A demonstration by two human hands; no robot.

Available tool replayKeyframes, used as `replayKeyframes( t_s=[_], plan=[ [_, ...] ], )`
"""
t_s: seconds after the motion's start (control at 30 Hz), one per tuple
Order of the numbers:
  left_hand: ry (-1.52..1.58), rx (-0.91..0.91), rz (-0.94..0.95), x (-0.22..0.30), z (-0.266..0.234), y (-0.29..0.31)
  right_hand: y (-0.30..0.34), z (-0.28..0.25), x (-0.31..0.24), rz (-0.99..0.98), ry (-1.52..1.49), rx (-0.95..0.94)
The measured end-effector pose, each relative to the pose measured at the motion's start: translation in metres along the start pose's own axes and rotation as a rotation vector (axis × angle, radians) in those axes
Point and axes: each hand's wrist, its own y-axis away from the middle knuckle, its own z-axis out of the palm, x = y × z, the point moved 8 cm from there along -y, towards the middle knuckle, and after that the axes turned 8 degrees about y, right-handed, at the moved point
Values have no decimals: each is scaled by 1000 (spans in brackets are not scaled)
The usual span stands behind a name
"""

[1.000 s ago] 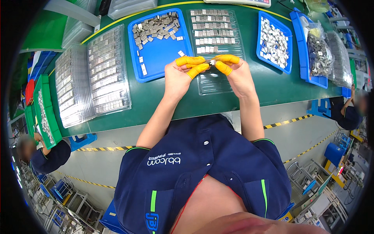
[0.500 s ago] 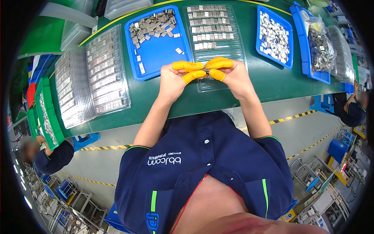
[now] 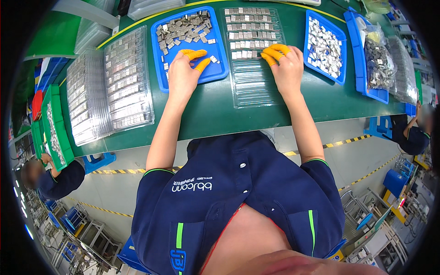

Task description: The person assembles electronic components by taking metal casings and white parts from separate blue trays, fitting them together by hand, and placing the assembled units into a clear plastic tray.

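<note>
My left hand, in yellow finger cots, reaches over the blue tray with thumb and fingers apart and nothing visible between them. Grey metal pieces lie heaped in the tray's far part, and a few loose ones rest just right of my left fingertips. My right hand, also in yellow cots, is at the clear ribbed plastic tray. Its fingertips close at the right end of the nearest filled row, on a small metal piece mostly hidden by them.
A blue tray of small white-and-silver parts stands to the right, with another blue bin holding bagged parts beyond it. Stacked filled clear trays lie at left, beside a green bin. Other people sit at both sides.
My hands have parted from their shared pinch around a small piece. The left has moved left over the blue tray and spread its fingers; the right has moved up and right to the row's end.
</note>
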Motion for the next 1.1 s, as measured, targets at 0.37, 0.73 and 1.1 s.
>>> replayKeyframes(
  t_s=[0.37,0.73,1.1],
  plan=[
    [-118,-71,69,10,15,-5,7,-15,99,393,47,-38],
    [720,8,-156,-9,11,-11,-5,10,152,339,262,-268],
    [902,26,-177,-8,15,-6,-16,-24,136,500,108,-198]
  ],
)
